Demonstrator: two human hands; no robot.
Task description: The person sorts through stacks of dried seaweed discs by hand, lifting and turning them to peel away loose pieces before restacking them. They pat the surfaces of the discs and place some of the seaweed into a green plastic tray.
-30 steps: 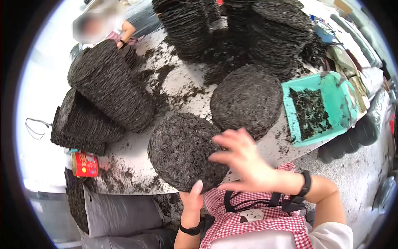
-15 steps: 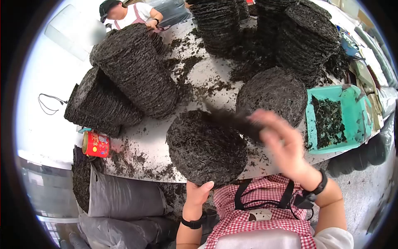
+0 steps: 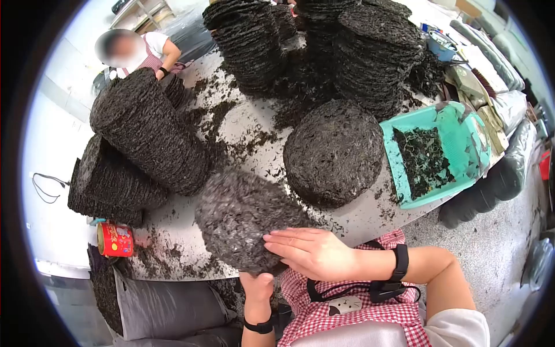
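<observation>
A round, dark dried seaweed cake (image 3: 234, 211) is tilted up over the table's near edge, slightly blurred. My left hand (image 3: 257, 289) holds its lower rim, thumb in front and fingers hidden behind. My right hand (image 3: 309, 251) lies on the right part of its face, fingers stretched out together and nearly flat. To the right of this cake a stack of similar round seaweed cakes (image 3: 334, 153) rests on the white table (image 3: 361, 215). Farther right stands a turquoise basket (image 3: 462, 139) with loose dark seaweed scraps (image 3: 422, 159) in it.
Leaning stacks of seaweed cakes (image 3: 150, 133) fill the left side, and tall stacks (image 3: 376, 55) stand at the back. A red can (image 3: 117, 240) is at the left edge. Crumbs are scattered over the table. Another person (image 3: 156, 49) is at the far left.
My right hand has come from the right, where it was blurred in motion with a dark clump, onto the cake's face. The camera view has shifted right.
</observation>
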